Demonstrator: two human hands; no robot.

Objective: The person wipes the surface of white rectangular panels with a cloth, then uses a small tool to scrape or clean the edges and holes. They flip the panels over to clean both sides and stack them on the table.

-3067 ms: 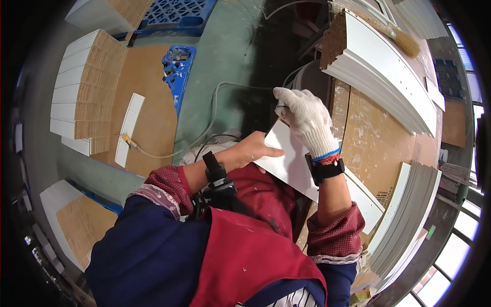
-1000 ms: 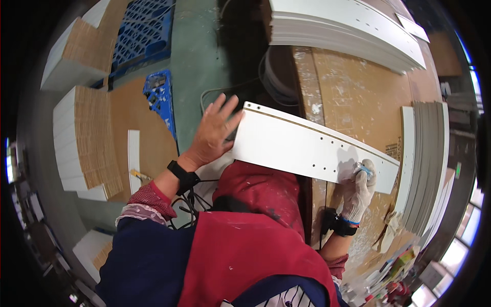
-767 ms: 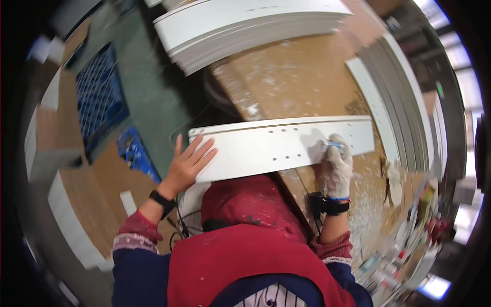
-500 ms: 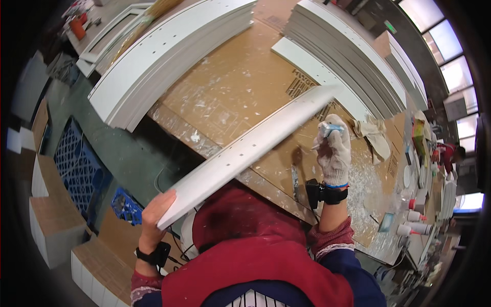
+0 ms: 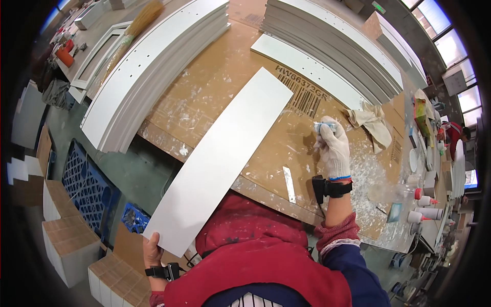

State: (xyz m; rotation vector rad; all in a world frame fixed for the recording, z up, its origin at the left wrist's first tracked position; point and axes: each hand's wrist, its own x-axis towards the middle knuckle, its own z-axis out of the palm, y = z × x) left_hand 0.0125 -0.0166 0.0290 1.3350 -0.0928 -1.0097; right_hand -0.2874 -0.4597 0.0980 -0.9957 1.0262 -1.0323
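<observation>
Pinches long white rectangular board (image 5: 220, 161) in bare left fingers (image 5: 155, 238), small pale-blue object (image 5: 320, 126) in white-gloved right fingers (image 5: 328, 136); apparently positioning, needs steadiness.

In front of you, a cardboard-topped worktable (image 5: 192, 100) is showing white splatters. Bright light is coming through paned windows (image 5: 452, 50) at your upper right, where a dark wall (image 5: 404, 24) is running alongside. A small green sign (image 5: 378, 6) is glowing near it. To your left, greenish floor (image 5: 137, 181) is stretching beside a blue lattice pallet (image 5: 84, 176).
</observation>
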